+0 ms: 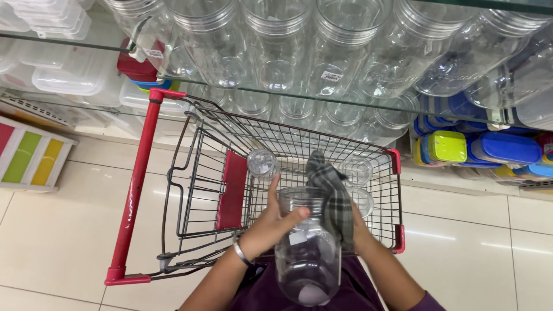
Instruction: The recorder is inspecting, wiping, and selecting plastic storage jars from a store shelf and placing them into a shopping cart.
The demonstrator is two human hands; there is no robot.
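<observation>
A clear plastic jar (306,259) with no lid is held tilted over the near end of a shopping cart (138,173). My left hand (269,227), with a metal bangle on the wrist, grips the jar near its mouth, thumb across the rim. My right hand (360,230) is mostly hidden behind the jar and holds a grey checked cloth (331,196) that drapes over the jar's right side. Inside the cart's wire basket lie other clear jars (262,163), (357,171).
The cart has a red handle and red corner bumpers and stands on pale floor tiles (57,230). A glass shelf (345,98) above it carries several large clear jars. Blue and green lidded boxes (489,147) sit lower right; white containers (63,69) at left.
</observation>
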